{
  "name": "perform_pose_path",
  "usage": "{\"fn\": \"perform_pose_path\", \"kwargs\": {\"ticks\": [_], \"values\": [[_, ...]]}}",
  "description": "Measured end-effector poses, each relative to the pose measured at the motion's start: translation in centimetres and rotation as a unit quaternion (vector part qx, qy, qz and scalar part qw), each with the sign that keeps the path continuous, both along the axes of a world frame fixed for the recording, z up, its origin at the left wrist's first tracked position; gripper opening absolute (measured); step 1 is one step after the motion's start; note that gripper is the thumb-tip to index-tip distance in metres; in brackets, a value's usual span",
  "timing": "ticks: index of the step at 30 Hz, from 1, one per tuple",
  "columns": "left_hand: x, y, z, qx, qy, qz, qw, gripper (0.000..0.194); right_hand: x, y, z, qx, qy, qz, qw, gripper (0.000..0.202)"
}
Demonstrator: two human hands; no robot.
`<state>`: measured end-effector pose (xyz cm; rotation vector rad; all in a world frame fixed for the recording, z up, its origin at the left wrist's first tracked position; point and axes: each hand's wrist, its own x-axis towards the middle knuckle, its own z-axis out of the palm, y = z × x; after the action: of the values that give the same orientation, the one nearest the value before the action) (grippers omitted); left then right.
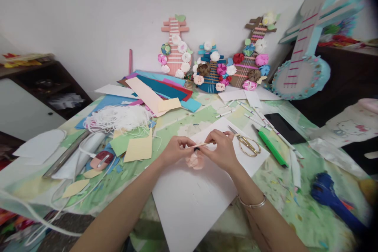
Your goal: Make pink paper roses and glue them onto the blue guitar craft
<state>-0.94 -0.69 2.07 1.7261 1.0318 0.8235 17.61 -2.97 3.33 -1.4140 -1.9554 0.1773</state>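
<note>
White cord [118, 117]: loose heap on the desk [171, 126], left of and beyond the left hand [177, 151].
Yellow paper [138, 147]: flat cut piece, left of the left hand, nearer than the cord.
Left hand: thumb and fingers pinching the peach paper [194, 162] at its left.
Peach paper: one, crumpled, petal-like, between the two hands, over the white sheet [191, 208]; small dark spot at its top, not identifiable.
White sheet: beneath both hands.
Right hand [221, 149]: fingertips pinching the peach paper at its right; bangle [256, 205] below the wrist.
Scissors [249, 145]: gold-handled, just right of the right hand.
Green cutter [272, 149]: right of the scissors.
Black phone [284, 128]: farther right of the hands.
Blue tool [333, 197]: well right, nearer the person.
</note>
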Motion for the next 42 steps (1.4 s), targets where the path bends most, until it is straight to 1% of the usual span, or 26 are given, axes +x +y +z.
{"fn": "perform_pose_path", "kwargs": {"ticks": [4, 7, 13, 16, 20, 24, 30, 36, 42], "values": [[-0.08, -0.05, -0.06, 0.038, 0.014, 0.006, 0.999, 0.016, 0.39, 0.16, 0.06, -0.002, -0.013, 0.035, 0.999, 0.023], [-0.01, -0.16, 0.03, 0.052, 0.008, 0.016, 0.999, 0.014, 0.67, 0.25, 0.07, -0.002, -0.029, 0.055, 0.998, 0.02], [0.16, -0.34, 0.34, 0.056, 0.012, 0.018, 0.998, 0.011, 0.81, 0.44, -0.14, -0.017, -0.025, 0.055, 0.998, 0.026], [0.13, -0.23, 0.33, 0.051, 0.011, -0.003, 0.999, 0.013, 0.78, 0.55, -0.18, -0.027, 0.003, 0.052, 0.998, 0.027], [-0.02, 0.0, -0.01, 0.036, -0.018, -0.042, 0.998, 0.016, 0.74, 0.6, -0.14, -0.038, 0.025, 0.049, 0.998, 0.027], [-0.18, 0.1, -0.3, 0.025, -0.044, -0.061, 0.997, 0.018, 0.73, 0.58, -0.07, -0.043, 0.03, 0.048, 0.998, 0.025], [-0.4, 0.14, -0.2, 0.031, -0.057, -0.084, 0.994, 0.016, 0.76, 0.54, -0.09, -0.036, 0.02, 0.05, 0.998, 0.024], [-0.21, -0.06, -0.01, 0.045, -0.011, -0.036, 0.998, 0.017, 0.59, 0.37, -0.13, -0.021, 0.001, 0.053, 0.998, 0.024], [0.0, -0.19, 0.35, 0.067, 0.013, -0.012, 0.998, 0.01, 0.71, 0.41, -0.28, 0.014, -0.043, 0.063, 0.997, 0.02]]}}
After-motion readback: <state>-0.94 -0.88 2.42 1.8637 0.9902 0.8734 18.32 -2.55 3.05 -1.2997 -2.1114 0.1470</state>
